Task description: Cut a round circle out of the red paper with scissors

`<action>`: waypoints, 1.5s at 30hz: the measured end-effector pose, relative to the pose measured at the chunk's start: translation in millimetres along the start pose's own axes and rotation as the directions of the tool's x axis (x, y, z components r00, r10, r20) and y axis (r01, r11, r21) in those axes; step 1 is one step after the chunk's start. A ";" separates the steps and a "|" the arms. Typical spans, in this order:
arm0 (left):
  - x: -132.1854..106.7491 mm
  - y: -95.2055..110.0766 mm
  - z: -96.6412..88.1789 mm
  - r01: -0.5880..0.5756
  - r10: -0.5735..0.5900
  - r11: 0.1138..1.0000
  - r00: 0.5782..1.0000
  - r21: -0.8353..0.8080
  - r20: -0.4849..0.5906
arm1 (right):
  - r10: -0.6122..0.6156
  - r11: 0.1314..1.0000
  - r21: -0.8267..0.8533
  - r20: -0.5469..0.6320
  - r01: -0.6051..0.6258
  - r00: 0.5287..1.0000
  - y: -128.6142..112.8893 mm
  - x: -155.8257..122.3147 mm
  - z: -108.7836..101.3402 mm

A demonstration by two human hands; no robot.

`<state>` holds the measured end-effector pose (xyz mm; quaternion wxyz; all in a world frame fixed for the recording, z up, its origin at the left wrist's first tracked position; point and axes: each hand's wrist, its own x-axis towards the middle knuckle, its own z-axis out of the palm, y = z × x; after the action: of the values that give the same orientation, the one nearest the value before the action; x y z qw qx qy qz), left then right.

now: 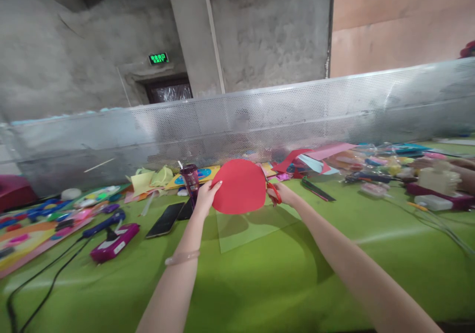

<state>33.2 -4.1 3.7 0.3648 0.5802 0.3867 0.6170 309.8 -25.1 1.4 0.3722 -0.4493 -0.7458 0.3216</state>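
Note:
A rounded sheet of red paper (239,187) is held up over the table, its lower edge flatter than the top. My left hand (208,194) pinches its left edge, with the thumb on the near face. At the right edge, my right hand (279,194) grips a pair of scissors (274,192) with red handles. The blades lie along the paper's upper right edge; how far apart they are I cannot tell. Below the paper, a pale green sheet (237,234) lies flat on the green table (252,283).
Left of me are a dark phone (166,219), a purple cup with a straw (190,178), a glue gun (104,223) and a magenta power strip (115,243) with cables. Paper scraps (297,161) lie behind, before a perforated metal panel (260,115). Another person's hand (462,172) is at far right.

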 end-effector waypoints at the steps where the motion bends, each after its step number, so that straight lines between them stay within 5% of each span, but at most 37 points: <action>1: -0.1 0.2 -0.1 0.000 0.000 1.000 1.000 -0.004 0.001 | -0.001 1.000 0.000 -0.005 0.001 1.000 -0.1 0.0 -0.1; 12: 0.4 1.2 -5.3 0.044 -0.044 0.998 0.999 0.033 0.004 | -0.020 0.993 0.119 -0.023 0.023 1.000 -11.1 -3.4 -5.2; 24: -6.6 15.1 -10.8 0.192 -0.209 0.976 0.955 0.099 0.213 | 0.019 0.994 0.110 0.054 -0.025 0.998 -11.4 -5.5 -12.5; 45: -7.4 12.0 -12.0 0.171 -0.194 0.979 0.950 0.110 0.243 | 0.067 0.997 0.039 0.099 -0.071 0.993 -8.8 -4.6 -13.0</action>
<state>21.7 -16.6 10.9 0.4409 0.6312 0.4156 0.4843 318.4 -30.9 14.0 0.3334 -0.4503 -0.7401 0.3718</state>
